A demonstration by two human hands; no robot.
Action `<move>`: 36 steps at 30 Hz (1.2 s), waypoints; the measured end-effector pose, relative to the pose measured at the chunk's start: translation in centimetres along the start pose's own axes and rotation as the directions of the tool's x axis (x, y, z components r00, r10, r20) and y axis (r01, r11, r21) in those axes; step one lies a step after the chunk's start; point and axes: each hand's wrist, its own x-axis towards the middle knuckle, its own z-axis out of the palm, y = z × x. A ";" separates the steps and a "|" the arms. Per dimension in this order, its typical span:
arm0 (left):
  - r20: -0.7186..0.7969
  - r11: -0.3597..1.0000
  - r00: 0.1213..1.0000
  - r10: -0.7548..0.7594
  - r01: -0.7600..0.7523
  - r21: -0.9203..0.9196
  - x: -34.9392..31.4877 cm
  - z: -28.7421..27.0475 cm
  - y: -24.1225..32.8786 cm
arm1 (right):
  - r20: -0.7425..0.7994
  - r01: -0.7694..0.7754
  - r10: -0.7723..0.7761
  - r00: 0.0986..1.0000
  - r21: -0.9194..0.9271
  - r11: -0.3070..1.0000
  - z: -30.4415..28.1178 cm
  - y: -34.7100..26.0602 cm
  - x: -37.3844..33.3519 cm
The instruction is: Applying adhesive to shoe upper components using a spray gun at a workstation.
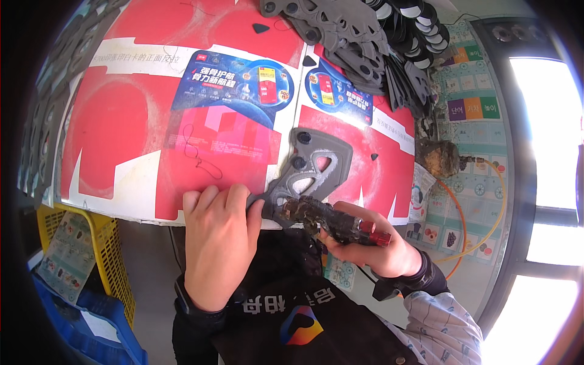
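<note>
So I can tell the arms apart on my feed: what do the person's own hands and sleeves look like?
Both hands are ungloved. The left hand has a black cuff at the wrist; the right hand has a black band, then a pale grey sleeve with a small darker pattern.

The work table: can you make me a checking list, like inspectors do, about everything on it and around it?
Surface: table covered with red-and-white printed sheets, with whitish smudges.
Job's things: one grey cut-out piece with dark round pads, lying at the near edge; a grimy tool with red knobs over its near end.
Clutter: a pile of grey pieces at the far side; small dark scraps.
Hands: left hand touches the grey piece; right hand grips the tool.
Cables: a yellow hose and an orange hose on the right.
Surroundings: yellow basket and blue crate, lower left; bright window, right.
</note>
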 end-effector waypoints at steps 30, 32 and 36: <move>-0.828 0.617 0.449 -0.335 0.769 0.168 10.2 -42.1 -33.2 | -0.533 0.569 -0.346 0.772 0.338 0.749 -5.8 4.4 -8.6; -0.861 0.746 0.470 -0.194 0.641 0.182 14.6 -34.5 -31.5 | -0.572 0.561 -0.326 0.752 0.298 0.772 -5.0 3.6 -9.2; -0.534 0.947 0.818 -0.214 0.307 0.091 18.8 -24.0 -20.5 | -0.501 0.601 -0.400 0.768 0.346 0.721 -5.4 3.3 -8.2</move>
